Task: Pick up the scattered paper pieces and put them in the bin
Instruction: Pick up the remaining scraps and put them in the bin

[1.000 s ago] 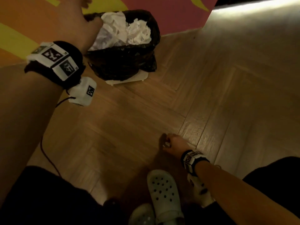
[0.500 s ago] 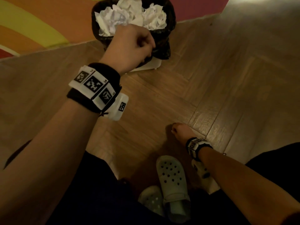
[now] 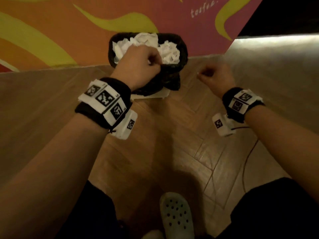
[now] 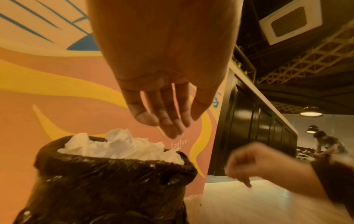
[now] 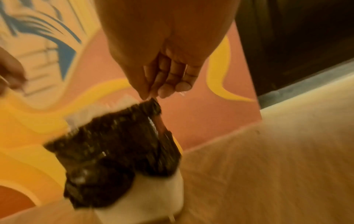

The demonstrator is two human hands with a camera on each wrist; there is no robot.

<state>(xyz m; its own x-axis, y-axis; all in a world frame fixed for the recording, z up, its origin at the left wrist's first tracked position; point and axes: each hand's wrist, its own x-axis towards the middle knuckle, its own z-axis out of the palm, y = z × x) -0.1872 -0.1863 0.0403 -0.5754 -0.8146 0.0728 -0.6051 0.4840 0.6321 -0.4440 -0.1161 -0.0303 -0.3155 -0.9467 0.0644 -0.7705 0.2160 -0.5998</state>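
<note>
Change noted: the right hand [image 3: 215, 75], a second ago low on the floor [image 3: 172, 135] by the shoe [image 3: 176, 214], is now raised just right of the bin [image 3: 174, 78]. Its fingers [image 5: 166, 89] are drawn tight against the thumb. A white speck at the tips looks like a small paper scrap [image 3: 198, 74], though blur in the wrist view leaves this uncertain.

The left hand [image 3: 139, 66] has remained directly above the bin. In its wrist view the fingers [image 4: 168, 121] hang down, loosely together, with nothing seen between them.

Judgement: the left hand's load is already delivered. The right hand's scrap is beside the bin, not yet over its rim, so one drop remains.

Count:
- Bins: one, black-lined, against the painted wall [image 3: 69, 40].
- Crumpled paper [image 3: 169, 50] in the bin: at least three wads, heaped above the rim.
- Scraps in hand: one, right of the bin.
- Loose pieces on the floor in front of the bin: none visible in the head view
</note>
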